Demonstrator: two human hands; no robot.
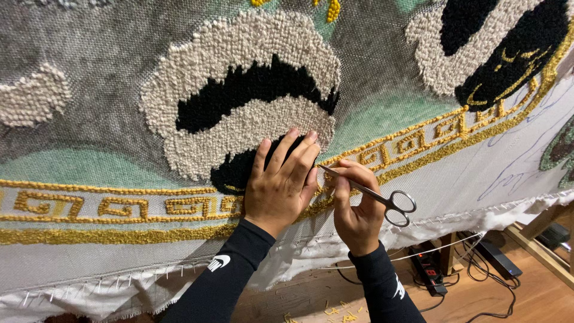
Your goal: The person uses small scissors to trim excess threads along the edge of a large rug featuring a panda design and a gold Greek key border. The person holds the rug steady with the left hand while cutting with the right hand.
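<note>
Left hand (280, 182) flat on rug (119, 119), right hand (357, 206) pinching scissors (373, 194) w/ tips by left fingers — slip could nick finger or yarn.

Steel scissors (382, 200) angled against a stretched tufted rug (251, 119) — cream, black loops, green ground, gold key border — blades shut.

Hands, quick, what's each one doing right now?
Left hand: open, flat on the rug.
Right hand: closed, holding scissors.
</note>
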